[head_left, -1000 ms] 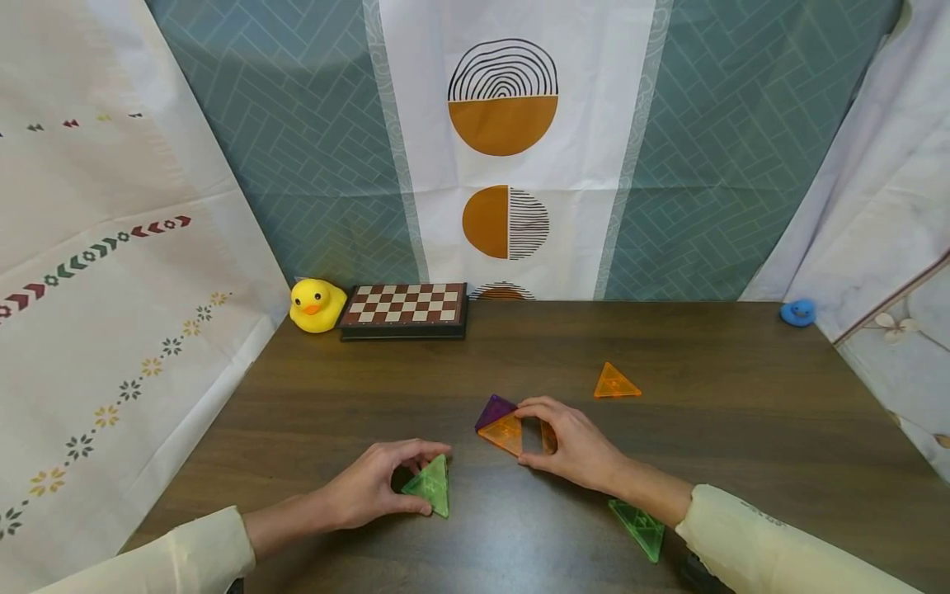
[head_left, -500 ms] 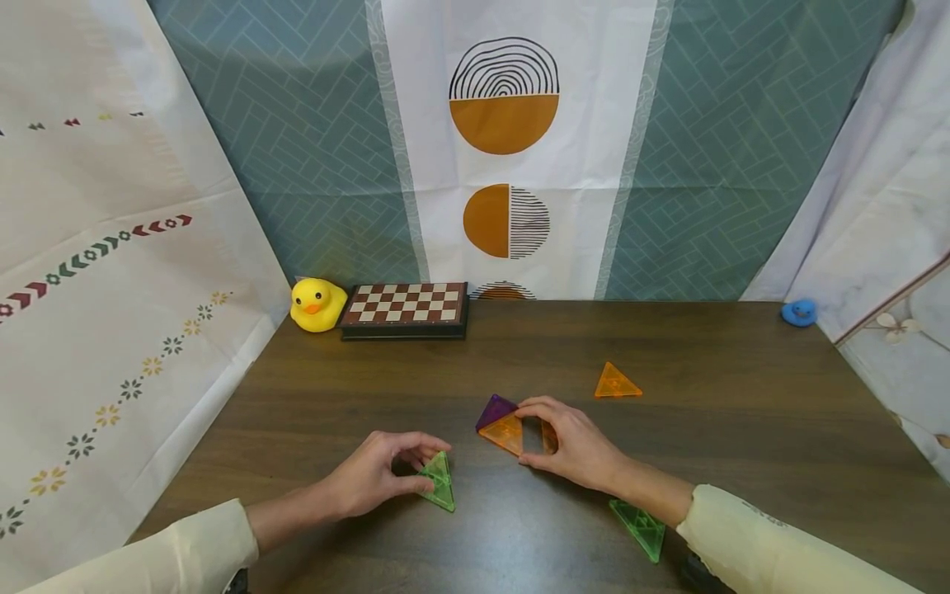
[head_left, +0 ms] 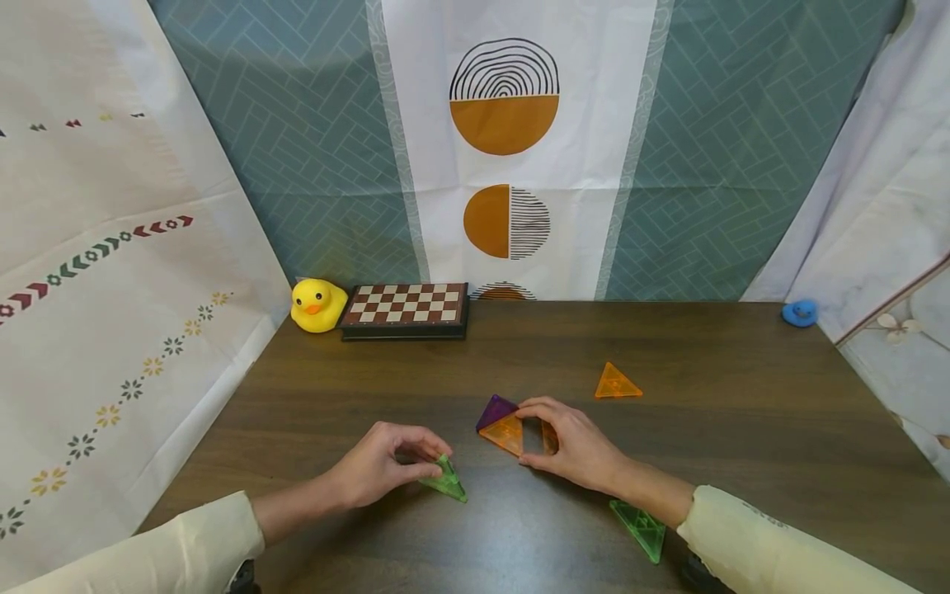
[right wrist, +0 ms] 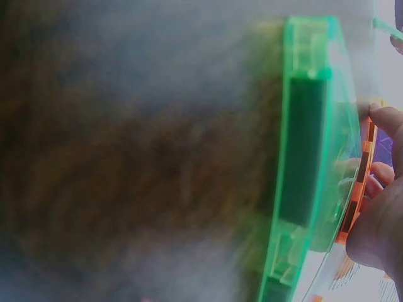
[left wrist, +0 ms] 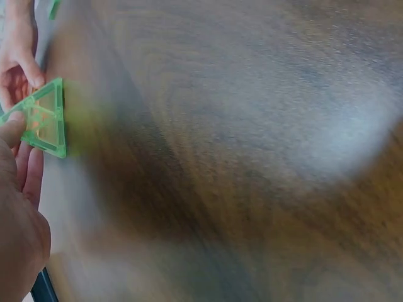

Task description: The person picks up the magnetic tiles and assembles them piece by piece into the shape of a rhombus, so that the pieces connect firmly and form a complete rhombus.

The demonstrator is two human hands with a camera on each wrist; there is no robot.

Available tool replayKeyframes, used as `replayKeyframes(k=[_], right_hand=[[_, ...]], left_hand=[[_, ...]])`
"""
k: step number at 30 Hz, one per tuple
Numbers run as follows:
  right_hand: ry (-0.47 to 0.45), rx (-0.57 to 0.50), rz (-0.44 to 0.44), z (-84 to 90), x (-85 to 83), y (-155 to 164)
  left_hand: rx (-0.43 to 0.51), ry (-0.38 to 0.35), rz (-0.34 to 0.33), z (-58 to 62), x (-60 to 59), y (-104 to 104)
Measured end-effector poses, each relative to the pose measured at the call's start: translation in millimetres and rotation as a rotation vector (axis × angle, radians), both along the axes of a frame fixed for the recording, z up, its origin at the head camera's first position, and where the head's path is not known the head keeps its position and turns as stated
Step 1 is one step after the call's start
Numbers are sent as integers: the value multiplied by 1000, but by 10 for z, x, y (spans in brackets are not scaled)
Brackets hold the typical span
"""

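Between thumb and fingers, my left hand pinches a translucent green triangular magnetic tile, which is tilted. The left wrist view shows the thumb on the green tile's face and fingers behind it. To the right, my right hand curves over an orange triangular magnetic tile, thumb and index finger at its two right corners. Its slotted orange edge shows in the right wrist view. A purple triangular tile adjoins the orange one. More orange shows inside the right hand's curve, partly hidden.
Another green triangular tile lies by the right forearm. A loose orange triangle rests farther back. Along the table's rear stand a yellow rubber duck, a chessboard box and a small blue duck.
My left hand has shifted slightly up and right, and its green tile has turned from face-on to a flatter tilt, closer to the orange tile. The right hand has stayed in place.
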State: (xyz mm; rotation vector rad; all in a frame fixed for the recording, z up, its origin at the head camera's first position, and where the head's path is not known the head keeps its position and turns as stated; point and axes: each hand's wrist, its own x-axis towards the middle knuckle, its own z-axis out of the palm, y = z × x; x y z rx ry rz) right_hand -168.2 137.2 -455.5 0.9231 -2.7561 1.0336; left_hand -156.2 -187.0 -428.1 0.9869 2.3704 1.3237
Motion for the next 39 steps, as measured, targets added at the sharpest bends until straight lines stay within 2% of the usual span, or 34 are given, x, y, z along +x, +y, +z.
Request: replayKeyframes(k=[7,16,22,25,32,34,39], right_hand=[[-18,3,-11,0,4,4],[0,-7,4,7,3,8],[-9,-13,8,4,-10,4],[-15,-14,9,6,-18,3],[0,-25,16,5,-13,6],[3,-23,16,3,-12,7],[-2,-16,16,-1,-12,11]], left_hand=[[34,41,-20,22,-32,68],[58,51,-25,1,-59,214],[67,57,-2,-21,-65,322],[68,51,20,16,-49,384],[79,69,38,231,48,528],[82,92,35,244,55,548],[81,131,45,192,35,584]])
